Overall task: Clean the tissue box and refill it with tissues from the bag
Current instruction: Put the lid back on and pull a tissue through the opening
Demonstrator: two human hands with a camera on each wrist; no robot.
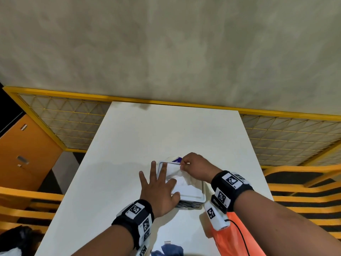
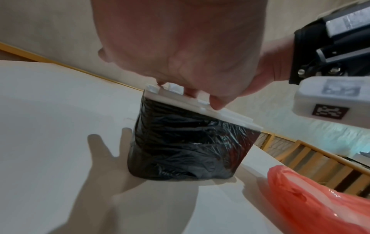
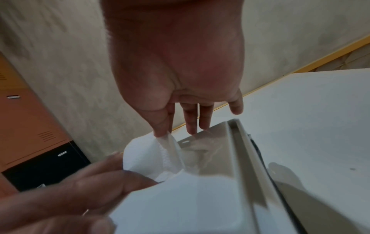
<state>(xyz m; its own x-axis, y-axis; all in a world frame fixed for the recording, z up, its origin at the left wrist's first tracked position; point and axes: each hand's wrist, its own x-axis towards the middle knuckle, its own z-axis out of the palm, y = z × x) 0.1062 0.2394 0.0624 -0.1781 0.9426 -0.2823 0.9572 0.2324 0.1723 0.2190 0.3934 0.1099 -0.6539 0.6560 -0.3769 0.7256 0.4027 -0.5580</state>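
Steadying the tissue box (image 1: 191,195) on the desk (image 1: 147,133) with our left hand (image 1: 158,189) flat, fingers spread, we pinch a tissue (image 3: 170,152) at its opening with our right hand (image 1: 195,168), seemingly to draw it up.

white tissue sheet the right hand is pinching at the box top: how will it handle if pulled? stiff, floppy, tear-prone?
Likely floppy: the thin white tissue sheet drapes in creases below the right hand that pinches it. Probably very light and tear-prone, since it looks thin. The left hand lies flat on the white-lidded, black-wrapped tissue box, so the box should not lift.
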